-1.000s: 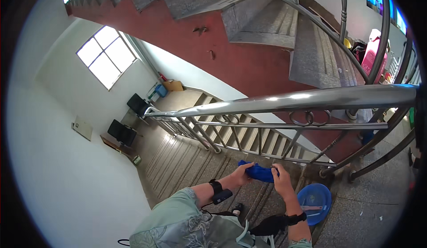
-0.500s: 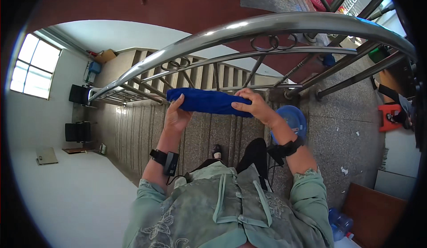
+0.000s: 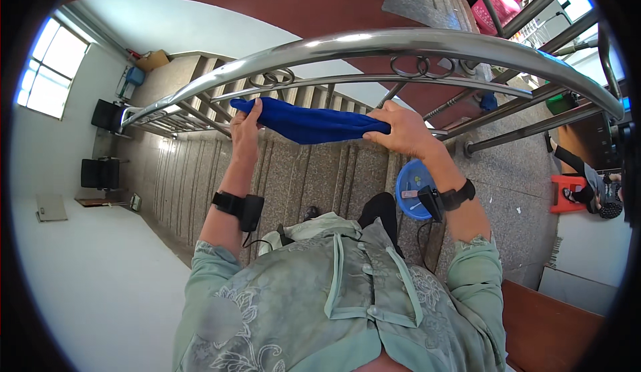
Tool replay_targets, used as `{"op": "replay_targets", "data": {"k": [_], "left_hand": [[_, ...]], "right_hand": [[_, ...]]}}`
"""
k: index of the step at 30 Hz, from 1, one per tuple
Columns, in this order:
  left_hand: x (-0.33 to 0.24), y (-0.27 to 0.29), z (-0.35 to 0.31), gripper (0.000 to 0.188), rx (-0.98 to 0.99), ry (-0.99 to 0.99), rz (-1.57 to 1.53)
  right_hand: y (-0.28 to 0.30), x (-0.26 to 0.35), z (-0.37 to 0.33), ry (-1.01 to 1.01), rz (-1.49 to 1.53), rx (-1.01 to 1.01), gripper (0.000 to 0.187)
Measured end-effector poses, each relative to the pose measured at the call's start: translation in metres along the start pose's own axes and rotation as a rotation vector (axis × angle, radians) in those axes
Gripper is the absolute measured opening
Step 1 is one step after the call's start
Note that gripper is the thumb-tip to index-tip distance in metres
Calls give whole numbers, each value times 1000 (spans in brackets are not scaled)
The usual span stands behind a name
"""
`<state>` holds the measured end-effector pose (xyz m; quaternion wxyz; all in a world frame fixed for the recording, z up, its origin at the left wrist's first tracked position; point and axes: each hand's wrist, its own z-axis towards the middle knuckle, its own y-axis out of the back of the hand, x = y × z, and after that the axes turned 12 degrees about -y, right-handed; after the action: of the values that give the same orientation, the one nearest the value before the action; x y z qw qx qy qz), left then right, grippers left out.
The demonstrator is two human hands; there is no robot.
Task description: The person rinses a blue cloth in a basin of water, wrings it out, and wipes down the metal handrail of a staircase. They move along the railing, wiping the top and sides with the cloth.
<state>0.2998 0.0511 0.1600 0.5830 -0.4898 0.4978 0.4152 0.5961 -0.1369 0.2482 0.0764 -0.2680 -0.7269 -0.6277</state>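
A dark blue cloth is stretched between my two hands, sagging in loose folds along its lower edge. My left hand pinches its left end, thumb on top. The right end is gripped by my right hand, thumb toward me and fingers behind the cloth. Just beyond the cloth runs a shiny metal handrail with ring ornaments beneath it; the cloth hangs in front of its lower bar.
Stone steps descend to the left below me. A blue basin with small items in it stands by my right forearm. At the right, another person is beside a red stool. Black chairs line the left wall.
Both hands have moved forward and apart, toward the handrail. The cloth, a compact roll before, is now pulled longer with tapered ends. My view has shifted slightly.
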Motion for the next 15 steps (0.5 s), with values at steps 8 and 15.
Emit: {"op": "replay_targets", "data": {"k": [8, 15], "left_hand": [[-75, -29, -20, 25, 254, -11, -492], [-135, -66, -44, 40, 634, 248, -502]], "right_hand": [[-54, -13, 31, -46, 133, 405, 70], [-106, 21, 58, 114, 799, 488, 99]]}}
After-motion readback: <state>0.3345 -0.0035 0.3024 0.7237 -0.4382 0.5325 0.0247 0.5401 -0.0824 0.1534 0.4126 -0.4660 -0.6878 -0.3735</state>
